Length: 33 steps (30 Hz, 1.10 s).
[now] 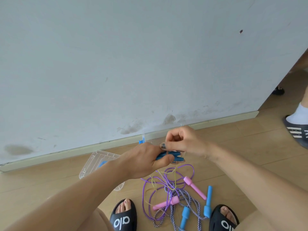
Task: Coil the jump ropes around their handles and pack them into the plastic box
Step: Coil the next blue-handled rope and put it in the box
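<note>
My left hand (146,161) grips a pair of dark blue handles (173,156) held together above the floor. My right hand (180,140) pinches a thin yellowish rope at those handles, and loose strands (155,182) hang down from them. On the floor below lie a purple rope (146,189) with two pink handles (195,187) and a striped blue-and-white rope (193,205) with two light blue handles (208,202). The clear plastic box (98,160) lies on the floor to the left, partly hidden behind my left forearm.
A white wall and baseboard (66,153) run close behind the box. My two feet in black slides (123,217) flank the ropes on the wooden floor. Another person's foot in a striped slide (296,129) stands at the right edge.
</note>
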Tool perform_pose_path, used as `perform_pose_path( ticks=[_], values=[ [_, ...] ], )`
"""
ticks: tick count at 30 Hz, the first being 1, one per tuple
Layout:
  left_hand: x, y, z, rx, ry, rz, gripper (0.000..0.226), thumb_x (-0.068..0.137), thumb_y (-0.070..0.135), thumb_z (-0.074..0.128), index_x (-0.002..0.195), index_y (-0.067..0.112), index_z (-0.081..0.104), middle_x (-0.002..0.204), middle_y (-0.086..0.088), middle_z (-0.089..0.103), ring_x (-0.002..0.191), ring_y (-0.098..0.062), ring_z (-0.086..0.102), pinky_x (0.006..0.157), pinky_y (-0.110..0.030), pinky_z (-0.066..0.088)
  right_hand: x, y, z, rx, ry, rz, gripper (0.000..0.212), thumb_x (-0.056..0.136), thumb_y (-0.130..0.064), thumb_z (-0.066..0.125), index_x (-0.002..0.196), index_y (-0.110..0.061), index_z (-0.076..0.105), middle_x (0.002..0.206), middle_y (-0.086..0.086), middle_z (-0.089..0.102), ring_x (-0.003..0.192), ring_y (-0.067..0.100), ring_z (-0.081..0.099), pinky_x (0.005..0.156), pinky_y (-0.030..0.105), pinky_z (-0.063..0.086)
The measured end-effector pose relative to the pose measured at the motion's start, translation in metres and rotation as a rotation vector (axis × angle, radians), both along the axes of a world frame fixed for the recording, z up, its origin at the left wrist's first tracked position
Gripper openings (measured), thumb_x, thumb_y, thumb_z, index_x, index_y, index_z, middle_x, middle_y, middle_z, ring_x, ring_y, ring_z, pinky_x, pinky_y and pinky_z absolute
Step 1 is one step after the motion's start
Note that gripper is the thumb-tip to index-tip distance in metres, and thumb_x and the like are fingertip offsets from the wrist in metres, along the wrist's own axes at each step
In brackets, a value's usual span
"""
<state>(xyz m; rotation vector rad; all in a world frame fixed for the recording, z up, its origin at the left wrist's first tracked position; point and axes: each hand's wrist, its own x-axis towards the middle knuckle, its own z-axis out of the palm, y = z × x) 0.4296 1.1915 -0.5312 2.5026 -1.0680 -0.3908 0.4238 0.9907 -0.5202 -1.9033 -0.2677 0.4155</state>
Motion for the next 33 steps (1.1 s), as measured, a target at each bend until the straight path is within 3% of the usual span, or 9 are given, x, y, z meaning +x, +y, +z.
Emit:
perform_pose_path(
  ticks=[3,6,9,11,15,18,20,27,33],
  values=[
    [0.003,0.006,0.008,-0.179,0.049,-0.005,0.033,0.093,0.061,0.034,0.072,0.038,0.043,0.057,0.003,0.039,0.053,-0.015,0.036,0.051,-0.024,0.030,-0.001,0.008,-0.004,-0.016,-0.038,-0.112,0.046,0.094,-0.042,0.063,0.064,-0.010,0.053,0.059,0.002,0.042,0.057,0.016,0.038,0.054,0.028,0.030],
    [0.003,0.009,0.013,-0.311,0.112,0.020,0.033,0.094,0.060,0.032,0.068,0.041,0.041,0.059,-0.002,0.038,0.054,-0.013,0.032,0.052,-0.025,0.029,-0.001,0.019,-0.015,0.059,0.056,-0.184,0.059,0.087,-0.059,0.061,0.060,-0.009,0.044,0.065,0.009,0.032,0.064,0.031,0.029,0.062,0.045,0.027],
    [0.001,0.007,0.019,-0.375,0.178,0.093,0.038,0.098,0.061,0.033,0.067,0.045,0.048,0.061,0.002,0.044,0.057,-0.009,0.036,0.056,-0.024,0.032,-0.003,0.030,-0.031,0.012,0.079,-0.251,0.037,0.089,-0.040,0.060,0.059,-0.018,0.056,0.059,-0.002,0.049,0.061,0.016,0.044,0.064,0.034,0.036],
    [0.005,0.008,0.020,-0.379,0.223,0.200,0.042,0.097,0.059,0.033,0.067,0.036,0.052,0.060,0.012,0.048,0.058,-0.005,0.041,0.058,-0.020,0.035,-0.009,0.038,-0.036,-0.068,0.024,-0.341,0.043,0.098,-0.023,0.047,0.056,-0.018,0.054,0.049,-0.012,0.048,0.050,0.007,0.040,0.058,0.026,0.032],
    [0.019,0.009,0.009,-0.257,0.199,0.376,0.052,0.098,0.055,0.040,0.081,0.008,0.053,0.069,0.002,0.051,0.064,-0.012,0.043,0.057,-0.020,0.035,-0.016,0.046,-0.035,-0.074,0.002,-0.470,0.047,0.104,-0.034,0.039,0.066,-0.014,0.058,0.063,-0.005,0.059,0.052,0.009,0.044,0.050,0.017,0.034],
    [0.029,0.008,0.003,-0.213,0.176,0.493,0.053,0.097,0.056,0.043,0.081,0.005,0.049,0.068,-0.001,0.044,0.061,-0.017,0.036,0.051,-0.021,0.030,-0.023,0.049,-0.036,-0.131,-0.026,-0.421,0.038,0.102,-0.031,0.040,0.075,-0.016,0.061,0.080,-0.005,0.071,0.067,0.015,0.056,0.059,0.022,0.039],
    [0.033,0.010,0.000,-0.138,0.120,0.526,0.051,0.095,0.059,0.044,0.087,0.009,0.049,0.066,0.000,0.046,0.061,-0.020,0.040,0.051,-0.027,0.031,-0.028,0.047,-0.032,-0.240,-0.101,-0.320,0.032,0.100,-0.025,0.041,0.077,-0.015,0.062,0.059,-0.017,0.061,0.053,0.008,0.048,0.049,0.019,0.032],
    [0.033,0.015,0.000,0.155,-0.247,0.251,0.044,0.097,0.061,0.028,0.121,0.027,0.043,0.071,0.002,0.054,0.068,-0.026,0.054,0.062,-0.038,0.045,-0.025,0.026,-0.002,-0.501,-0.387,-0.112,0.038,0.099,-0.032,0.047,0.063,-0.020,0.040,0.049,-0.002,0.037,0.050,0.016,0.034,0.048,0.027,0.026],
    [0.026,0.019,0.004,0.102,-0.273,0.060,0.055,0.093,0.064,0.012,0.113,0.025,0.046,0.070,0.003,0.051,0.065,-0.026,0.055,0.061,-0.038,0.044,-0.013,0.020,0.018,-0.324,-0.354,-0.132,0.041,0.099,-0.032,0.054,0.061,-0.020,0.046,0.047,-0.009,0.034,0.047,0.009,0.033,0.047,0.020,0.027]
  ],
)
